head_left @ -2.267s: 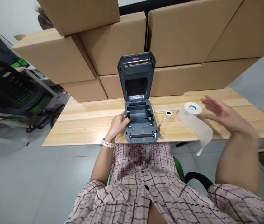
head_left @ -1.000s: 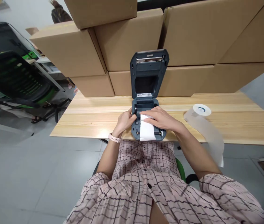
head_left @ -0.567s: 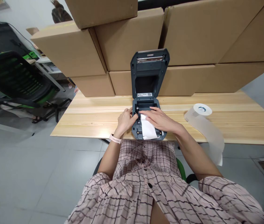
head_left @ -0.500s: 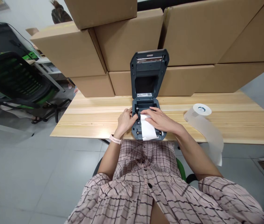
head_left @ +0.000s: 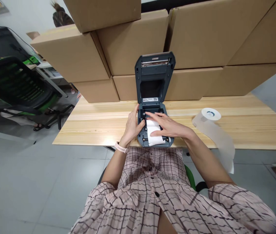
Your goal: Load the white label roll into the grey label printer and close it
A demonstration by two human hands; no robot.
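A dark grey label printer [head_left: 141, 138] stands at the table's front edge with its lid [head_left: 155, 74] raised. Inside it lies a roll of white label paper [head_left: 152, 123], partly under my fingers, and its loose strip [head_left: 155, 140] runs forward over the front roller. My left hand [head_left: 131, 127] grips the printer's left wall, fingers along the outside and thumb over the inner edge by the roll holder. My right hand [head_left: 168, 126] lies stretched across the roll, fingers spread, its thumb on the paper strip.
On the right of the wooden table [head_left: 99, 126], a second paper roll [head_left: 210, 114] trails a long strip [head_left: 222, 139] over the front edge. Cardboard boxes [head_left: 133, 42] are stacked behind the printer. A black and green office chair [head_left: 16, 84] and a person [head_left: 61, 16] are at the left.
My left hand's fingers have straightened and slid up along the printer's side. My right hand's fingers have spread, the thumb moving down onto the paper strip.
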